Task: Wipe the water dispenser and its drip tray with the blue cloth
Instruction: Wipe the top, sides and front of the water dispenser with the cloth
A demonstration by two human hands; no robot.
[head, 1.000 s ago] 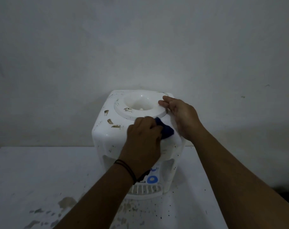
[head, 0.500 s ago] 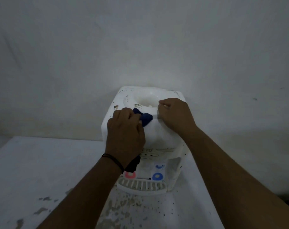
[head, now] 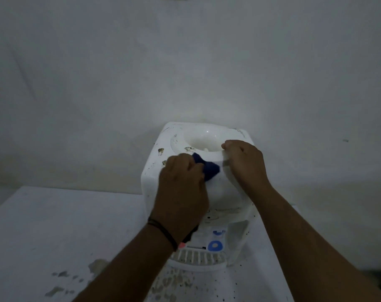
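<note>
The left hand (head: 183, 188) is gripping the bunched cloth (head: 207, 168) and pressing it against the top front of the dispenser (head: 226, 192), just below the rim of the bottle well. Over the last second it is working the cloth back and forth there, first leftward and up to the rim, now slightly right again, so the top is probably still mid-wipe: brown marks are showing on the left of the top. The right hand (head: 244, 162) is keeping its place, fingers curled over the rim, steadying the body. The tray (head: 198, 261) is sitting at the base, seemingly untouched, speckled. Most of the cloth is hidden inside the fist; the left forearm is covering the red tap; dim light is blurring finer dirt.
</note>
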